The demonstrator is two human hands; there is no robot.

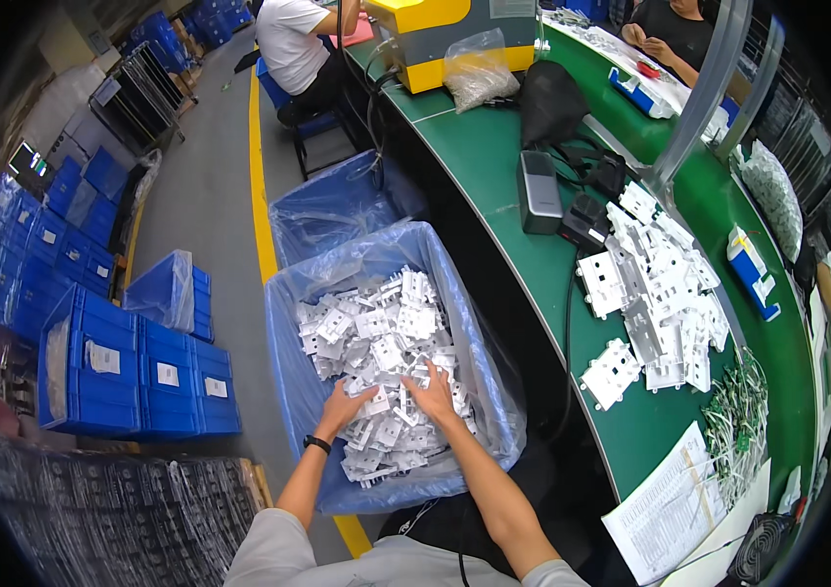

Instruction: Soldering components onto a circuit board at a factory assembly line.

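Observation:
A blue bin [283, 342] lined with clear plastic film stands in front of me, heaped with white plastic housings [376, 323]. Both my hands reach down into the heap. My left hand [342, 406] lies on the parts at the near left, thumb stretched inward and fingers apart, a dark band on its wrist. My right hand [432, 396] rests among the housings to the right of it, fingers spread. A small gap with loose housings separates the hands. Some fingertips are partly hidden among the parts; no single piece is seen gripped.
Right of the bin runs a green workbench [494, 196] with a pile of white housings [660, 293], a grey power bank [539, 191], bundled wires [736, 416] and printed sheets [665, 504]. Another lined blue bin [327, 210] stands beyond. Blue crates [102, 367] are at left. Two people sit farther off.

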